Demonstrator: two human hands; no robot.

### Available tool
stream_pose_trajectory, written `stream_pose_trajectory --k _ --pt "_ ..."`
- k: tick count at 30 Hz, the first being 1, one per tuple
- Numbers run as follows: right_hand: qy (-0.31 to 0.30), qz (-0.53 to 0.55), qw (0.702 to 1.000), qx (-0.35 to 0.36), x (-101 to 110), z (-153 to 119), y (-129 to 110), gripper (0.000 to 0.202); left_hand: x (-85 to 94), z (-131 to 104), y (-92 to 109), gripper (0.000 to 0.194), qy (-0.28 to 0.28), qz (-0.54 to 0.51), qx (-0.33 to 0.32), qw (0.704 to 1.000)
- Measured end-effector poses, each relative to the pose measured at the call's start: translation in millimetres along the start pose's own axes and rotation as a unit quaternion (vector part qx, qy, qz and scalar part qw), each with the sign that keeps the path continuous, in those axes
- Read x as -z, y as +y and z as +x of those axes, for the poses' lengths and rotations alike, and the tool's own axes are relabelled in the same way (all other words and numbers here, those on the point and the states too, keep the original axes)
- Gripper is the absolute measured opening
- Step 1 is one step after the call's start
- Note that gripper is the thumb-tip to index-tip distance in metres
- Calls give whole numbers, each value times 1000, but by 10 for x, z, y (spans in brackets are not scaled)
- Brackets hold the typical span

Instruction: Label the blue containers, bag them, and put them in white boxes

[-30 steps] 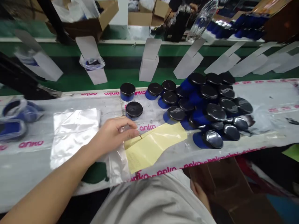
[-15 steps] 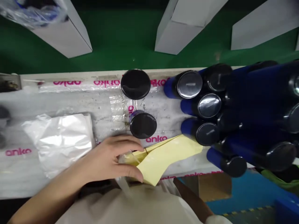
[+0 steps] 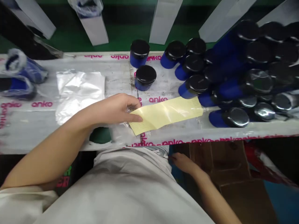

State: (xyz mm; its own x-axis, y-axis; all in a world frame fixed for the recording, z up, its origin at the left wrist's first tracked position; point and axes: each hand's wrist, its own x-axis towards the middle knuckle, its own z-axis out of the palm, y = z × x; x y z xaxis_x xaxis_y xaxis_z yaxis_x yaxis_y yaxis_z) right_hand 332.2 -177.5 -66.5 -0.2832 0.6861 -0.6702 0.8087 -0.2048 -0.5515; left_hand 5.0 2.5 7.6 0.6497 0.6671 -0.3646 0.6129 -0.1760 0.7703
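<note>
My left hand (image 3: 122, 109) grips the left end of a yellow paper strip (image 3: 168, 112) between thumb and fingers, over the table. Past its fingers stand two blue jars with black lids, a nearer one (image 3: 145, 77) and a farther one (image 3: 139, 53). White plastic bags (image 3: 79, 90) lie flat to the left, partly behind my forearm. My right hand (image 3: 178, 160) hangs low beside my body, below the table's front edge; its fingers are partly hidden, and what they touch cannot be made out.
Several blue jars with dark lids (image 3: 192, 63) crowd the table's right side. Bagged jars (image 3: 25, 68) lie at the far left. White cartons (image 3: 164, 21) stand on a green surface behind. Under the table at right is cardboard (image 3: 229, 155). A round hole (image 3: 101, 135) shows near the front edge.
The view has shifted, showing more of my body and the left side. The yellow paper now lies straighter in my left hand. My right hand has come into view.
</note>
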Motion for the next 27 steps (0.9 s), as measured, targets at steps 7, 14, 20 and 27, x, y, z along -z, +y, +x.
stream_pose_trajectory --k 7,14,20,27 --pt "418 14 842 341 191 170 -1051 15 -30 -72 51 34 97 -50 -24 994" --pt "481 5 795 368 53 1025 -1532 14 -92 -163 -148 42 115 -242 -116 956" --pt "437 101 839 307 142 886 -1634 8 -155 -175 -153 16 182 -197 -105 957" --pt "421 118 862 254 179 847 -1735 3 -256 -172 -222 15 201 -224 -73 951"
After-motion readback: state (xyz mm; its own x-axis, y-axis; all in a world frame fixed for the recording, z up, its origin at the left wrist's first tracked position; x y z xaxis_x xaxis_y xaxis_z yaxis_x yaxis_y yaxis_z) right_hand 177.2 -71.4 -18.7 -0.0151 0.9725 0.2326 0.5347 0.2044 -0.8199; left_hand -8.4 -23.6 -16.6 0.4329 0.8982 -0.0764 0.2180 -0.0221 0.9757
